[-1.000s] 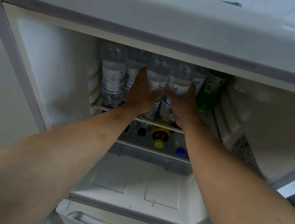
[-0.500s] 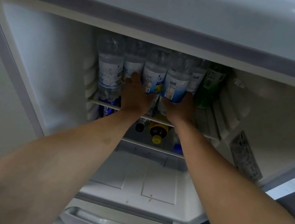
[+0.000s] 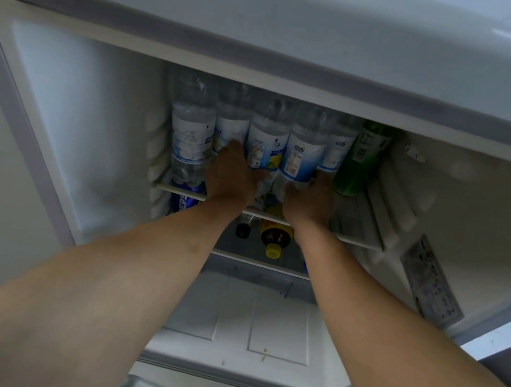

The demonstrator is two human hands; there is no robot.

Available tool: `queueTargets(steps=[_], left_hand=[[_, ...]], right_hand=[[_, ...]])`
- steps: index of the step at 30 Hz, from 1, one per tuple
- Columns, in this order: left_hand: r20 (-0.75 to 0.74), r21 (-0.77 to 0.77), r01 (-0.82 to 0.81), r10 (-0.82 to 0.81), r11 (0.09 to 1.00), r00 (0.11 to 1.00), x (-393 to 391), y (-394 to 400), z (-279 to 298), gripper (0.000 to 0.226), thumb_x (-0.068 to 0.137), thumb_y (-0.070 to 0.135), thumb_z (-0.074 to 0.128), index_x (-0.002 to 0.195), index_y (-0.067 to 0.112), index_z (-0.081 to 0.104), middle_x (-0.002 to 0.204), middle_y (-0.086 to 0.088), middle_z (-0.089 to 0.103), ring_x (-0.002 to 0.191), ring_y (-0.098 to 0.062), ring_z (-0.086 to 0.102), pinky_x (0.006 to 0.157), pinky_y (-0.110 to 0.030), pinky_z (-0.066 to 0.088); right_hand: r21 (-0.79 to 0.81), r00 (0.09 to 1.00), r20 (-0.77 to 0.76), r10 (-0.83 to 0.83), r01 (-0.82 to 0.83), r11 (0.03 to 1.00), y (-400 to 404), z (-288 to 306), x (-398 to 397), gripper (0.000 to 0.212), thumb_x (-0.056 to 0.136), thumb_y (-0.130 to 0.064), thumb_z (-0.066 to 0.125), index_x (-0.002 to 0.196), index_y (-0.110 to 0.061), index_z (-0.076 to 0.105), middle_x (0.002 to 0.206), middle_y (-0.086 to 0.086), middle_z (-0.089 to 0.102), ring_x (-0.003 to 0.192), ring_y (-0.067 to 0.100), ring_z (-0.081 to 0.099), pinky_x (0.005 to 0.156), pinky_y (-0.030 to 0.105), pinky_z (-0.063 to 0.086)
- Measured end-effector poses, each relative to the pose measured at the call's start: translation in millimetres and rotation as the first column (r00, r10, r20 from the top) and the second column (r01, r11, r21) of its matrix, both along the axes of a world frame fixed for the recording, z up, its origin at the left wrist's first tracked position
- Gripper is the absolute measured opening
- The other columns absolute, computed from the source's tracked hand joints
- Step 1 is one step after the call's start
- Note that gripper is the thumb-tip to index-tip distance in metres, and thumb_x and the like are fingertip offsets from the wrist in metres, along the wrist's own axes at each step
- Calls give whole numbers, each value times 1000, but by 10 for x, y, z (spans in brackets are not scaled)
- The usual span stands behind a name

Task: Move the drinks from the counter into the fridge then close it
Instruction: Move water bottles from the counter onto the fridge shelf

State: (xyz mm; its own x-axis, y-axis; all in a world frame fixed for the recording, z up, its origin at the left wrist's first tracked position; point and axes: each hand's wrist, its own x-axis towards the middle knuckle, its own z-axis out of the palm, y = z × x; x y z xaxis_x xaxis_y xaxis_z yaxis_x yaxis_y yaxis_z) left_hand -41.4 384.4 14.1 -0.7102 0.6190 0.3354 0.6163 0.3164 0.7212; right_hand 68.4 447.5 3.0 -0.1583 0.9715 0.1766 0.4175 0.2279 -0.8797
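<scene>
We are reaching with both arms into the open fridge [image 3: 63, 132], and both hands are meeting at the upper shelf [image 3: 355, 241] in the centre of the frame. Our left hand [image 3: 233, 177] is wrapping around the lower part of 1 clear, blue-labelled water bottle [image 3: 264, 147]; our right hand [image 3: 309, 199] is curling around the base of the neighbouring water bottle [image 3: 302, 153] just to its right. Both grasps look closed on plastic, though the fingertips are lying behind the bottles and we cannot see them.

The relation that matters is this: the 2 bottles are standing upright, long axes running toward the top of the frame, directly beyond our palms and touching each other side by side. They are sitting in a row with other water bottles [image 3: 191, 134] to the left and a green bottle [image 3: 361, 157] at the right end. The left hand is nearer the left bottle, the right hand nearer the right one, so neither arm is crossing.

We are judging that the bottles are being seated on the shelf, and that letting go calls for drawing each hand straight back toward the lower frame without dragging a base forward off the shelf edge. Below, on the next shelf, a yellow-capped bottle [image 3: 275, 239] and a Pepsi bottle [image 3: 185, 203] are lying with caps toward us. The fridge is standing open, not yet closed.
</scene>
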Motion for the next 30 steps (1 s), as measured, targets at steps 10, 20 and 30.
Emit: queueTargets(steps=[10,20,30], left_hand=[[-53,-6,-8,7,1000,999,-31,-72,-7,44,84,37,74,111,5,58,114,-14,68,105,-28,65,78,-33,49],[-8,45,200,-200,979,980,-28,-125,-127,10,94,9,57,93,8,66,98,-9,70,84,-12,58,71,-24,43],[67,334,192,-227,923,972,109,-470,-383,9,96,10,52,93,13,60,90,-3,62,82,-13,56,67,-22,39]], right_hand=[[74,999,27,-26,24,997,-215,41,145,39,97,-10,56,136,-13,53,136,7,60,125,23,56,97,27,45],[14,999,53,-1,0,1000,-308,8,59,55,97,-16,59,149,-19,41,149,5,49,133,23,51,108,38,45],[123,993,-69,-95,103,987,-601,-76,226,22,91,-15,63,111,-23,65,109,-2,70,102,18,64,85,31,51]])
